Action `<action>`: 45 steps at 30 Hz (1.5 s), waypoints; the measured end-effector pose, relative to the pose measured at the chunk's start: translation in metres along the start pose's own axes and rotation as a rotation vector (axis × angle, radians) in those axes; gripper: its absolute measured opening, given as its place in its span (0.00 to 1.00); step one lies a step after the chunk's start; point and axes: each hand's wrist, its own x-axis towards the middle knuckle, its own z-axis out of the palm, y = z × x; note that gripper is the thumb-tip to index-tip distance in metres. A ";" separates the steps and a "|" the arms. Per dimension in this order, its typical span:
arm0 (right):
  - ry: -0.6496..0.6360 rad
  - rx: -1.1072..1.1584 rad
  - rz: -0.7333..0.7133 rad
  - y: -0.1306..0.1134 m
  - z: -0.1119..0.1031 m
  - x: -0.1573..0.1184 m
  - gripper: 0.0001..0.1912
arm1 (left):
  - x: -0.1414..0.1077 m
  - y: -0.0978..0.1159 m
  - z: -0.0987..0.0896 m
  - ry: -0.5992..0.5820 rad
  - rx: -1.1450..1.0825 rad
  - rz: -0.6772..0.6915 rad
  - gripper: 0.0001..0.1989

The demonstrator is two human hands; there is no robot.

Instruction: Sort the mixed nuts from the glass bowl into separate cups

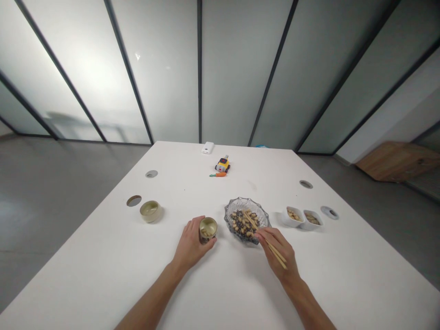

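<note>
My left hand (193,242) is wrapped round a small greenish cup (208,222), which has a few pale pieces in its bottom. To its right stands a clear scalloped glass bowl (240,202) holding a mix of dark and pale nuts or seeds (243,222). My right hand (280,254) grips a pair of wooden chopsticks (275,251) over the bowl's near right rim. The chopstick tips reach down into the mix; whether a piece is between them I cannot tell.
Another greenish bowl (151,211) stands at the left. Two joined white dishes (302,223) with nuts or seeds are at the right. Farther back lie a yellow toy vehicle (222,165), an orange-handled screwdriver (220,174) and a white box-like device (208,147). Round holes (134,200) pierce the tabletop.
</note>
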 end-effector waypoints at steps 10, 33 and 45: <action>0.130 0.073 0.041 -0.062 -0.010 0.019 0.07 | 0.000 0.002 -0.001 0.006 0.003 -0.005 0.29; -0.023 -0.002 0.051 -0.003 -0.001 0.004 0.07 | 0.000 0.000 -0.001 -0.011 0.025 0.002 0.31; -0.021 -0.007 0.019 -0.007 0.000 0.001 0.08 | 0.001 0.002 -0.001 -0.003 0.031 0.009 0.31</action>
